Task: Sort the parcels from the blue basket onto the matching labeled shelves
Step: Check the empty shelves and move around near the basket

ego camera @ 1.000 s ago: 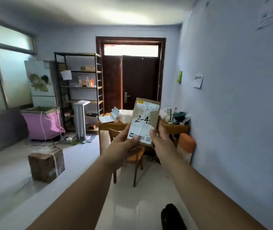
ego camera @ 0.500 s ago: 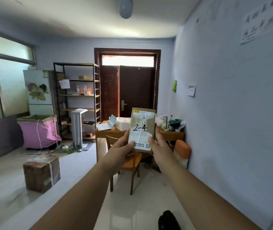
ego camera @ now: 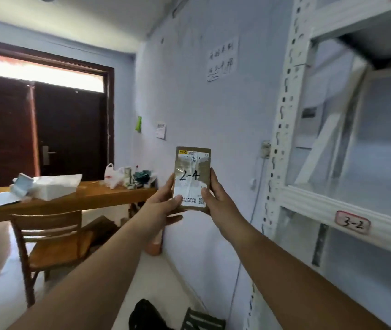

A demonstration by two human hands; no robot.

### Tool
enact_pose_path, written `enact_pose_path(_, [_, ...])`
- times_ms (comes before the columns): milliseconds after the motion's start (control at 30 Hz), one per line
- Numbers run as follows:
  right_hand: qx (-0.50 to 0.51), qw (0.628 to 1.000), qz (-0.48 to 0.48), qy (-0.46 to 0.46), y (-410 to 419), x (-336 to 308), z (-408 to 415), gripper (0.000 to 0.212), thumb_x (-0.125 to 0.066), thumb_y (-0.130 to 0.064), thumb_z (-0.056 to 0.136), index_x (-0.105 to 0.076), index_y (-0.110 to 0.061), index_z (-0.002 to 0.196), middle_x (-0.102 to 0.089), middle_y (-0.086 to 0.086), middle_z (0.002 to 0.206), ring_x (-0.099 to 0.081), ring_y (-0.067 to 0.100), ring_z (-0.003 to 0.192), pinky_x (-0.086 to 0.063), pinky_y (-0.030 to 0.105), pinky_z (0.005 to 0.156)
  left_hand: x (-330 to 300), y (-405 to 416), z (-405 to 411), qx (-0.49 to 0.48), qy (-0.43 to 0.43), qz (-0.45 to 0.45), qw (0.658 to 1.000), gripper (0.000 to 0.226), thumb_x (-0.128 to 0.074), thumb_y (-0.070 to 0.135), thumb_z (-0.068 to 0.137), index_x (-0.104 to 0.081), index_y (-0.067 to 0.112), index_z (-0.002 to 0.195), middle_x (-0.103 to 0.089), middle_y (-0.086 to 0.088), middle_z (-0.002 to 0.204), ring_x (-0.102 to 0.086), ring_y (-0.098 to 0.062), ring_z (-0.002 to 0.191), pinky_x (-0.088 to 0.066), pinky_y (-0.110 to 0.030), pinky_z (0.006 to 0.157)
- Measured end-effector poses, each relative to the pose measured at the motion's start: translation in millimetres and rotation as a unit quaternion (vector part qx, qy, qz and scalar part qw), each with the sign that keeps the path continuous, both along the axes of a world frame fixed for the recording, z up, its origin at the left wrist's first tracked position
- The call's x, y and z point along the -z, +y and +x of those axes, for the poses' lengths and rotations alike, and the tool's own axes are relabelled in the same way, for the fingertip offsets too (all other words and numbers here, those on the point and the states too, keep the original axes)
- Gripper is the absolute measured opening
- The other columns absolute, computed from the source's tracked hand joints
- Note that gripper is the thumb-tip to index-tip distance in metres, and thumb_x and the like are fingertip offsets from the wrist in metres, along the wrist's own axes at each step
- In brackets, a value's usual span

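A small brown cardboard parcel (ego camera: 192, 173) with a white shipping label and "2-4" handwritten on it is held upright in front of me. My left hand (ego camera: 163, 203) grips its lower left edge, thumb across the label. My right hand (ego camera: 216, 198) grips the right edge, thumb on the front. A white metal shelving unit (ego camera: 308, 198) fills the right side, and its nearest shelf edge carries a tag reading "3-2" (ego camera: 352, 222). The blue basket is out of view.
A wooden table (ego camera: 90, 201) with a white box, bags and clutter stands to the left, a wooden chair (ego camera: 49, 244) in front of it. A dark double door (ego camera: 47, 134) is at the back. Notes hang on the wall (ego camera: 220, 59). A dark object (ego camera: 144, 315) lies on the floor.
My view has swung right: the black rack, pink bin and floor box have left the frame and the white shelving unit has come in. Both hands still hold the parcel upright.
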State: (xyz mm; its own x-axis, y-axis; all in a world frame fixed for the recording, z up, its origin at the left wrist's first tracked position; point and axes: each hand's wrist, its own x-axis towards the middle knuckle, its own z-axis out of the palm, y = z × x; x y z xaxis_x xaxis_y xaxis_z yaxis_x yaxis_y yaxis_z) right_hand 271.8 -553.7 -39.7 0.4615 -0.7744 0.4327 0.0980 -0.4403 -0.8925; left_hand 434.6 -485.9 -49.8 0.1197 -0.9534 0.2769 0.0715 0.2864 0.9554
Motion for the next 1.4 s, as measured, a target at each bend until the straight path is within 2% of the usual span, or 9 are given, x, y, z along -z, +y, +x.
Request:
enact_pose_path(267, [0.177, 0.984, -0.004, -0.030, 73, -21, -134, 0.058, -0.046, -0.019, 0.103, -0.024, -0.045, 0.151, -0.053, -0.012, 0.142, -0.060, 0.010, 0.120, -0.049, 0.041, 0.104, -23, 11, -114, 0.209, -0.045, -0.038, 0.976, 0.060, -0.053, 0.023, 0.099, -0.029, 0.054, 0.144, -0.064, 0.010, 0.129, -0.063, -0.018, 0.116, -0.045, -0.039, 0.099])
enact_pose_path(400, [0.270, 0.963, 0.001, -0.015, 132, -28, -181, 0.058, -0.053, -0.032, 0.099, -0.027, -0.056, 0.144, -0.051, -0.011, 0.143, -0.055, 0.013, 0.126, -0.043, 0.044, 0.109, -26, 36, -163, 0.297, -0.047, -0.047, 0.953, 0.062, -0.052, 0.022, 0.099, -0.025, 0.048, 0.148, -0.065, 0.009, 0.129, -0.063, -0.018, 0.117, -0.045, -0.041, 0.102])
enact_pose_path(567, [0.346, 0.938, -0.010, -0.020, 213, -34, -237, 0.058, -0.049, -0.022, 0.102, -0.025, -0.045, 0.150, -0.056, -0.014, 0.137, -0.059, 0.010, 0.121, -0.044, 0.042, 0.109, -29, 78, -232, 0.368, -0.035, -0.050, 0.928, 0.062, -0.051, 0.019, 0.100, -0.026, 0.049, 0.148, -0.059, 0.011, 0.137, -0.060, -0.020, 0.121, -0.045, -0.039, 0.099])
enact_pose_path(767, [0.420, 0.907, -0.029, -0.006, 286, -45, -292, 0.059, -0.052, -0.034, 0.098, -0.025, -0.049, 0.149, -0.053, -0.013, 0.142, -0.058, 0.012, 0.124, -0.046, 0.044, 0.107, -45, 129, -297, 0.433, -0.037, -0.068, 0.898, 0.060, -0.050, 0.018, 0.100, -0.029, 0.052, 0.145, -0.061, 0.010, 0.134, -0.061, -0.019, 0.119, -0.046, -0.034, 0.089])
enact_pose_path(933, [0.440, 0.897, -0.044, -0.007, 335, -56, -339, 0.055, -0.048, -0.025, 0.103, -0.027, -0.047, 0.149, -0.056, -0.015, 0.138, -0.061, 0.008, 0.119, -0.052, 0.028, 0.096, -60, 170, -345, 0.462, -0.042, -0.075, 0.883, 0.060, -0.054, 0.020, 0.098, -0.032, 0.054, 0.143, -0.062, 0.013, 0.131, -0.064, -0.017, 0.117, -0.046, -0.035, 0.088])
enact_pose_path(1033, [0.458, 0.888, -0.049, -0.003, 366, -60, -369, 0.055, -0.047, -0.026, 0.103, -0.026, -0.048, 0.149, -0.056, -0.015, 0.139, -0.061, 0.007, 0.119, -0.051, 0.031, 0.098, -65, 198, -377, 0.468, -0.040, -0.072, 0.880, 0.061, -0.055, 0.019, 0.097, -0.034, 0.053, 0.143, -0.063, 0.016, 0.129, -0.060, -0.014, 0.119, -0.045, -0.036, 0.093])
enact_pose_path(1167, [0.473, 0.880, -0.044, -0.020, 422, -57, -413, 0.053, -0.043, -0.019, 0.104, -0.027, -0.043, 0.149, -0.059, -0.015, 0.134, -0.063, 0.002, 0.112, -0.055, 0.020, 0.082, -65, 246, -432, 0.482, -0.048, -0.067, 0.872, 0.062, -0.056, 0.017, 0.097, -0.034, 0.052, 0.143, -0.065, 0.019, 0.125, -0.058, -0.011, 0.119, -0.039, -0.040, 0.103])
enact_pose_path(1333, [0.504, 0.863, -0.033, -0.020, 510, -55, -484, 0.051, -0.043, -0.021, 0.104, -0.029, -0.045, 0.147, -0.056, -0.012, 0.139, -0.061, 0.009, 0.119, -0.055, 0.028, 0.091, -64, 323, -514, 0.517, -0.042, -0.062, 0.853, 0.063, -0.056, 0.016, 0.097, -0.032, 0.050, 0.145, -0.064, 0.019, 0.122, -0.059, -0.010, 0.115, -0.041, -0.040, 0.103])
enact_pose_path(1400, [0.526, 0.850, -0.031, -0.018, 549, -56, -517, 0.054, -0.042, -0.021, 0.104, -0.025, -0.042, 0.150, -0.054, -0.011, 0.142, -0.059, 0.012, 0.122, -0.053, 0.032, 0.096, -65, 357, -552, 0.540, -0.036, -0.065, 0.839, 0.064, -0.056, 0.016, 0.097, -0.031, 0.049, 0.146, -0.064, 0.017, 0.123, -0.061, -0.010, 0.113, -0.045, -0.035, 0.094])
